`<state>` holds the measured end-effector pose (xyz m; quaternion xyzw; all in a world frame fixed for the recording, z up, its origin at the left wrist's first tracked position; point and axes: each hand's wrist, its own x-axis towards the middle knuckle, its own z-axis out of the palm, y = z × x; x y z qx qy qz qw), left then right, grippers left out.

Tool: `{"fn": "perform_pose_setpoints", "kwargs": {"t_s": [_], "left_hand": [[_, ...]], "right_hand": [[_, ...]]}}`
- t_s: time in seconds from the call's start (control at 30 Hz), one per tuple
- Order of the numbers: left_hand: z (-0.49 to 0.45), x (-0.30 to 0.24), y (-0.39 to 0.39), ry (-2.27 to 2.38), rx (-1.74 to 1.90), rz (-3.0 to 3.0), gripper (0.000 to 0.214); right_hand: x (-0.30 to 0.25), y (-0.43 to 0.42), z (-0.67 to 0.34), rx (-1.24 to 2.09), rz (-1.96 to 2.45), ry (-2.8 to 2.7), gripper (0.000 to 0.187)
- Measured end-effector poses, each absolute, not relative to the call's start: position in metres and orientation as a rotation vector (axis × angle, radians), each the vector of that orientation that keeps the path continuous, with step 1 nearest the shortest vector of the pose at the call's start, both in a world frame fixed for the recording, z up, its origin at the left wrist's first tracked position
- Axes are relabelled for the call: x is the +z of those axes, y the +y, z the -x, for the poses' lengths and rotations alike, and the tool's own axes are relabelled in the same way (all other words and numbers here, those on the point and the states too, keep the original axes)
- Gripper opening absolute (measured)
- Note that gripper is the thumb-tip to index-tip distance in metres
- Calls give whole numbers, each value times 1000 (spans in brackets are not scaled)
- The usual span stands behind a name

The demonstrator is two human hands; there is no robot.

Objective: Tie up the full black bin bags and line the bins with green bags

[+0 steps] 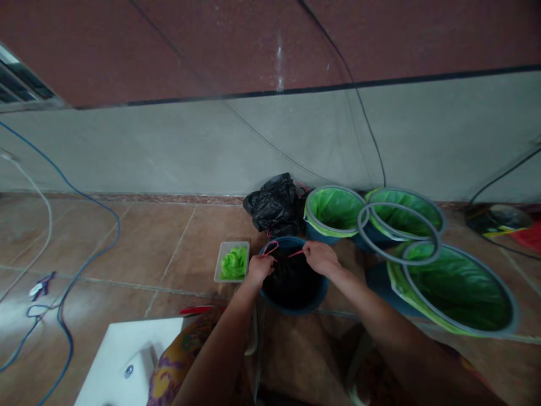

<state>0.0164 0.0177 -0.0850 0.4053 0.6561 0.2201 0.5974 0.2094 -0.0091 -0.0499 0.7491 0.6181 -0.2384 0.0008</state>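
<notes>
A round blue bin (310, 301) stands on the tiled floor between my hands, lined with a black plastic bag (291, 282). My left hand (260, 269) is at the near left of its rim, pinching a pink drawstring (270, 248) that forms a small loop above the bag. My right hand (321, 258) is over the right side of the rim, and a length of the same pink string runs from its fingers toward the bag's middle. Both hands hide part of the rim.
Three collapsible bins with grey hoops and green liners (454, 290) crowd the right, beside a bunched black bag (274, 206) at the wall. A small tray of green plastic (232, 262) sits left; a white object (127, 361) and cables (84, 225) lie nearer.
</notes>
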Motion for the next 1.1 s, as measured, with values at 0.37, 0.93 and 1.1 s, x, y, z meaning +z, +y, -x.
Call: {"fn": "perform_pose_setpoints", "kwargs": {"t_s": [0.37, 0.93, 1.1], "left_hand": [[-27, -86, 10, 1242, 716, -628, 30], [-30, -123, 9, 1567, 505, -1126, 16], [-36, -115, 6, 1414, 617, -1162, 37]], "right_hand": [[-49, -9, -208, -819, -2458, 2148, 23], [-50, -14, -196, -1248, -2393, 2253, 17], [-53, -13, -199, -1164, -2411, 2184, 18]]}}
